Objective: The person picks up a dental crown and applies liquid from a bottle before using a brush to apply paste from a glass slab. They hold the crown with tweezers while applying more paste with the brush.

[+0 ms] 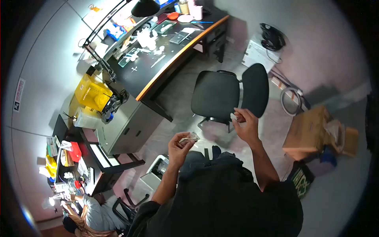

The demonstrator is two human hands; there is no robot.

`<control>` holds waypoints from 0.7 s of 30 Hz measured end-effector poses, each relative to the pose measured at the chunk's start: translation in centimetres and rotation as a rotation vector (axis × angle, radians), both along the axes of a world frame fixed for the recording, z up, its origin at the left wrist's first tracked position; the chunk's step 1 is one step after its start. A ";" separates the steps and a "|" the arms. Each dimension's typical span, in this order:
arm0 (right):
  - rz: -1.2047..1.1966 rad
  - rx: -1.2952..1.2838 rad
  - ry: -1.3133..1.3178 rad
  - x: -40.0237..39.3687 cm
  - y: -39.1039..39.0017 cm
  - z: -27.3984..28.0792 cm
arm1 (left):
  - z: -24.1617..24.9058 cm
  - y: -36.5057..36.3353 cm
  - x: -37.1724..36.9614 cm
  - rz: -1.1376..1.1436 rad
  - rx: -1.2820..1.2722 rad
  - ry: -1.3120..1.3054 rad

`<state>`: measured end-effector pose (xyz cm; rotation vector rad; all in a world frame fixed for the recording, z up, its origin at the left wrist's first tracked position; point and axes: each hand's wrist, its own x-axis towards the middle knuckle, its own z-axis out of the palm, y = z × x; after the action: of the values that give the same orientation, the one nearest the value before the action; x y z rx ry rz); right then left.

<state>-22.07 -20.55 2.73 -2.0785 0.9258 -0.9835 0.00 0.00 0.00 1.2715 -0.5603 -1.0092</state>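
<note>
Beyond the raised hands stands a black office chair (pixel 221 94). Left hand (pixel 179 147) pinches a small clear packet (pixel 190 137), long axis pointing right toward the chair. Right hand (pixel 245 124) pinches a tiny pale piece (pixel 233 117) in closed fingertips.

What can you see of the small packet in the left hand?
The packet looks like a small, clear, crinkled plastic wrapper with a pale sheen. The left hand pinches it by its lower edge between fingertips and thumb, raised in front of the person's chest. Its contents are too small to make out. The right hand is apart from it.
</note>
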 end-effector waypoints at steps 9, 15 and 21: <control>0.212 -0.049 0.022 21.6 -17.7 -1.3 | -2.3 -12.2 15.8 0.228 -0.033 0.010; 0.145 -0.067 0.011 34.8 -24.4 -3.0 | -2.6 -19.1 29.1 0.195 0.025 -0.075; 0.239 0.106 -0.074 45.9 -28.4 -6.0 | -7.0 -25.4 40.9 0.279 0.032 -0.224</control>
<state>23.87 -49.00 -3.23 -1.9947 0.6596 -0.8598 40.94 -25.37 -7.00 1.4560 -0.5208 -0.6506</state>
